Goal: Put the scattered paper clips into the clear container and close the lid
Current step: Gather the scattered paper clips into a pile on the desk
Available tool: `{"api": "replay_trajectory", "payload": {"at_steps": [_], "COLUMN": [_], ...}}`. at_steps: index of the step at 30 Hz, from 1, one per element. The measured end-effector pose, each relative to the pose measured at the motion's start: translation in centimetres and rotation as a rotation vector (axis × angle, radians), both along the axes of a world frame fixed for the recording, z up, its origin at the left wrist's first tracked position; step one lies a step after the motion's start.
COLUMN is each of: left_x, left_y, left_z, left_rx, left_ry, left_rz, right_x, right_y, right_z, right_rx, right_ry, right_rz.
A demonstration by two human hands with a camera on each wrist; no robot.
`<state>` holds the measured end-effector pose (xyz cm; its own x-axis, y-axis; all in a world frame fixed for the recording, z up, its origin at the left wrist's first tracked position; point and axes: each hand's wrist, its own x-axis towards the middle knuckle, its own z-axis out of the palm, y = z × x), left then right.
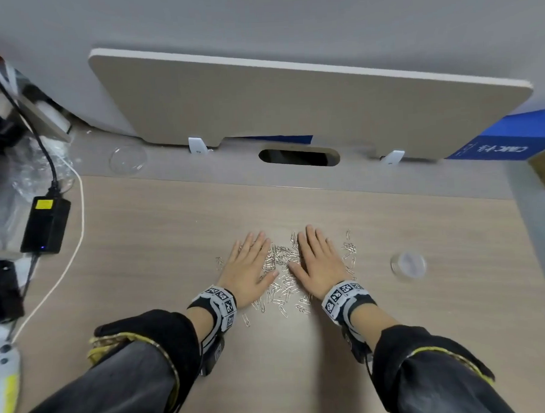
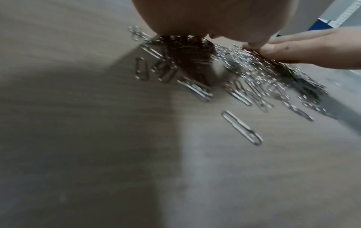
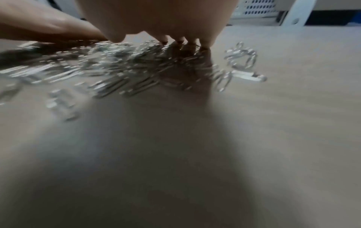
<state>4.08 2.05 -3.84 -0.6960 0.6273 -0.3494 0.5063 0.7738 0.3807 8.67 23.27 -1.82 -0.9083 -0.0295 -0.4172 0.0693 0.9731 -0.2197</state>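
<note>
Several silver paper clips [image 1: 280, 268] lie in a loose heap on the wooden desk, also shown close up as paper clips [image 2: 254, 80] and blurred paper clips [image 3: 117, 69]. My left hand [image 1: 248, 263] lies flat, palm down, on the heap's left side with straight fingers. On the right side my right hand [image 1: 318, 257] lies the same way. A few clips [image 1: 349, 248] sit apart to the right of that hand. The small clear container [image 1: 408, 265] stands farther right. A clear round lid [image 1: 127, 159] lies at the desk's back left.
A black power adapter [image 1: 45, 225] with its black cable and a white cable [image 1: 70, 259] lie at the left edge beside plastic wrap. A beige panel [image 1: 291, 105] stands at the back over a cable slot [image 1: 298, 157]. A blue box [image 1: 505, 143] sits back right.
</note>
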Motion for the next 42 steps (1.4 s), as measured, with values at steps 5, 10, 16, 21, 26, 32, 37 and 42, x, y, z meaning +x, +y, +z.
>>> {"api": "replay_trajectory", "payload": {"at_steps": [5,10,16,21,26,32,37,42], "left_x": [1.7,0.1,1.5,3.7,3.4,2.7,3.7,5.0], "left_y": [0.6,-0.9,-2.5,-0.9,-0.9,-2.9,-4.2,-5.7], "left_z": [0.0,0.5,-0.5,-0.5,-0.5,-0.8,-0.5,0.2], "left_rx": [0.023,-0.008,-0.101,0.016,0.105,0.048,0.045,0.026], "left_ry": [-0.018,0.019,0.038,-0.008,-0.024,0.019,-0.005,-0.010], "left_rz": [-0.108,0.074,0.376,0.189,0.128,0.258,0.163,0.211], "right_x": [2.9,1.3,2.2,5.2,3.6,-1.6,2.0,4.8], "right_y": [-1.9,2.8,5.1,-0.7,-2.7,-2.8,-4.6,-2.9], "right_z": [0.3,0.8,-0.6,0.0,0.3,0.0,-0.4,0.5], "right_rx": [-0.068,0.024,0.033,-0.064,-0.131,-0.080,-0.095,-0.103], "right_ry": [0.029,0.138,0.027,0.046,0.074,0.060,0.038,0.136], "right_rz": [0.160,-0.142,-0.222,-0.016,-0.008,0.010,0.281,0.062]}}
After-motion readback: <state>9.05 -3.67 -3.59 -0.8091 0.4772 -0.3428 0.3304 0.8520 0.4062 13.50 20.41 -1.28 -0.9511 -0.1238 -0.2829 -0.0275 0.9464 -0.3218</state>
